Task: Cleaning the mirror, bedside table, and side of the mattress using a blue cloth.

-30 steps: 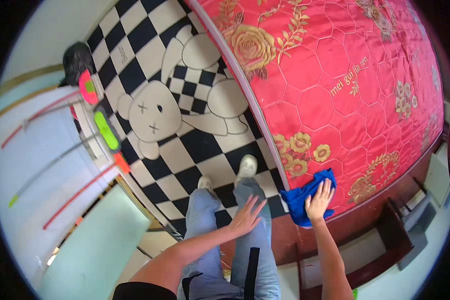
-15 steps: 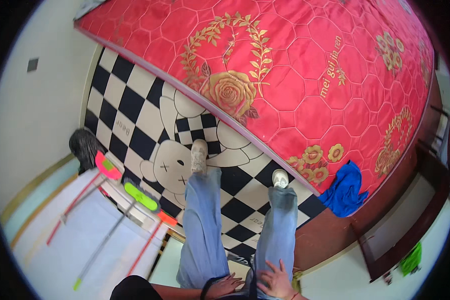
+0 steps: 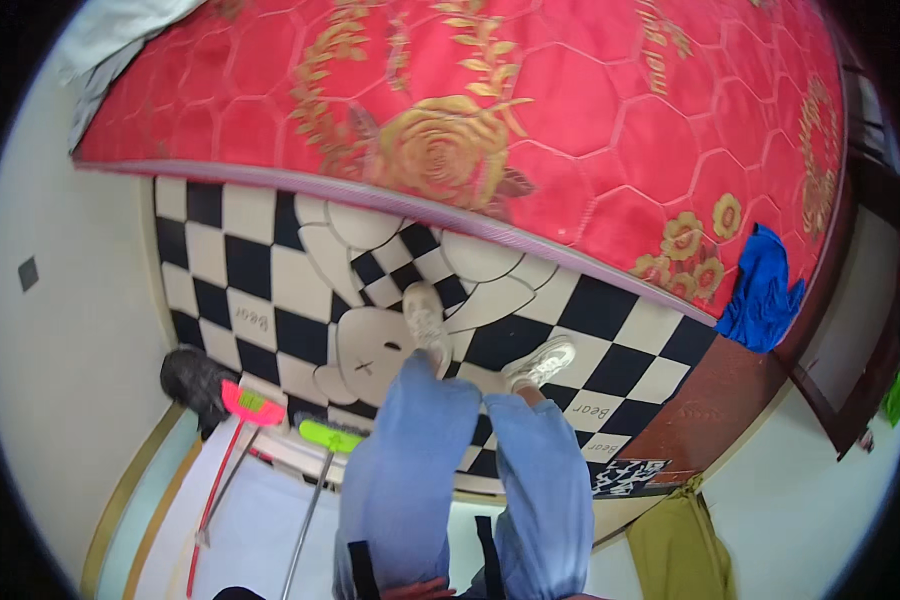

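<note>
Only part of my left hand (image 3: 418, 590) shows at the lower edge. Its fingers lie flat against the blue jeans (image 3: 410, 480) at my waist, between two hanging black straps (image 3: 488, 555), and nothing is seen in them. My right hand is out of the picture. Below me are my white shoes (image 3: 538, 362), standing on a black-and-white checkered mat (image 3: 245, 265) with a bear drawing. A bed with a red quilted mattress (image 3: 560, 130), patterned in gold flowers, fills the far side. On its right corner a blue cloth (image 3: 763, 288) hangs over the edge.
At the lower left are a pink dustpan (image 3: 255, 402), a green-headed brush (image 3: 330, 436) with a long grey pole, and a black bag (image 3: 192, 385) by the wall. An olive cloth (image 3: 675, 545) hangs at lower right. Dark wooden furniture (image 3: 828, 400) stands at the right.
The view has turned, levelling the bed edge and bringing the olive cloth in. My right foot is now turned sideways. My right hand has left the picture; my left hand sits lower.
</note>
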{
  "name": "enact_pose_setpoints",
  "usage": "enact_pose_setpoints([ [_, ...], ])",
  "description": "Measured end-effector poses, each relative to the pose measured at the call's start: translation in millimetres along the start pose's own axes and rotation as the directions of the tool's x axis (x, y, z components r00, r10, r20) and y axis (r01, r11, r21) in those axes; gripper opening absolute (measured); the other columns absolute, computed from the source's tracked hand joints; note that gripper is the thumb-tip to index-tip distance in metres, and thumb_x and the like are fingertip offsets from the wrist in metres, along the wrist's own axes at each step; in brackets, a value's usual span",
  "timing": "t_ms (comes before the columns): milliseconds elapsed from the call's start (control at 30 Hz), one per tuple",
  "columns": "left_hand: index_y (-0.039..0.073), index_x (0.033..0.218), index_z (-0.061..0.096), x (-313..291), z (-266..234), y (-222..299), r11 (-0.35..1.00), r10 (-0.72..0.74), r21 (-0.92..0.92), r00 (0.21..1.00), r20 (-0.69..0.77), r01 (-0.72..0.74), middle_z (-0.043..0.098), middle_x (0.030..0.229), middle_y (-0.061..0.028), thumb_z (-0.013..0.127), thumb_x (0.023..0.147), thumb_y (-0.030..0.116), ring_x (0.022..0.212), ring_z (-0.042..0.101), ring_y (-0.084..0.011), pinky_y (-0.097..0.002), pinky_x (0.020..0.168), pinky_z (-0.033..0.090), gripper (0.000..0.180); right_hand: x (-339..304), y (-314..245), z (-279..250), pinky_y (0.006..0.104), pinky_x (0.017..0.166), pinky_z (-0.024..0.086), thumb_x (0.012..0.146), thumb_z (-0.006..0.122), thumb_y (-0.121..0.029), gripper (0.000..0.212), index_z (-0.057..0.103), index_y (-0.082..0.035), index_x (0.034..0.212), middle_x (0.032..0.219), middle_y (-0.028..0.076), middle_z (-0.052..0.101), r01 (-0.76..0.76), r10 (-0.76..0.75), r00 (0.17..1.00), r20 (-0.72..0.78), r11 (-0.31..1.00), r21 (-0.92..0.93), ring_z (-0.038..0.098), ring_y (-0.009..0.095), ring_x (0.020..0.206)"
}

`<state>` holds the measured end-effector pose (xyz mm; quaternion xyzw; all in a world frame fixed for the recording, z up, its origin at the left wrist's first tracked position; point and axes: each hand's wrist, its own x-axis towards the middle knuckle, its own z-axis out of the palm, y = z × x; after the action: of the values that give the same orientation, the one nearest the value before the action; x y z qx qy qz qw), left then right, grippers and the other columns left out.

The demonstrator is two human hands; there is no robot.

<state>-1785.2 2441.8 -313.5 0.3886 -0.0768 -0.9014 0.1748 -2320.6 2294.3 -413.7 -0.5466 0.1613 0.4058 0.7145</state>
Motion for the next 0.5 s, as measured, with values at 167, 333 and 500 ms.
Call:
enact_pose_setpoints([
  [167, 0.007, 0.149, 0.039, 91, -88, 41, 0.949, -0.013, 0.314, 0.988, 0.154, -0.037, 0.047, 0.148, -0.0097, 0.043, 0.107, 0.021, 0.134, 0.048, -0.0178, -0.0316, 0.111, 0.036, 0.045, -18, 111, 15, 0.0451, 0.089, 0.048, 0.100, 0.049, -0.029, 0.028, 0.070, -0.011, 0.105, 0.106, 0.007, 0.070, -0.031, 0.028, 0.999, 0.016, 0.975, 0.219, 0.066, 0.022, 0.091],
  [333, 0.000, 0.148, 0.039, 218, -169, 133, 0.960, -0.201, 0.219, 0.974, 0.103, 0.175, 0.044, 0.152, -0.0101, 0.047, 0.104, 0.013, 0.139, 0.043, -0.0201, -0.0336, 0.115, 0.035, 0.047, 24, -9, -270, 0.0338, 0.056, 0.042, 0.092, 0.058, -0.002, 0.014, 0.053, 0.002, 0.080, 0.067, 0.014, 0.050, -0.308, 0.130, -0.125, -0.984, 0.937, 0.163, 0.054, 0.019, 0.062],
  [500, 0.001, 0.136, 0.055, 346, -188, 203, 0.680, -0.308, 0.725, 0.856, 0.416, -0.109, 0.066, 0.127, -0.0127, 0.050, 0.105, 0.025, 0.116, 0.063, -0.0193, -0.0311, 0.099, 0.049, 0.040, 18, -47, -394, 0.0322, 0.060, 0.043, 0.092, 0.070, -0.016, 0.021, 0.059, 0.001, 0.090, 0.076, 0.011, 0.053, -0.626, -0.573, -0.409, -0.710, 0.742, -0.238, 0.050, 0.020, 0.063],
])
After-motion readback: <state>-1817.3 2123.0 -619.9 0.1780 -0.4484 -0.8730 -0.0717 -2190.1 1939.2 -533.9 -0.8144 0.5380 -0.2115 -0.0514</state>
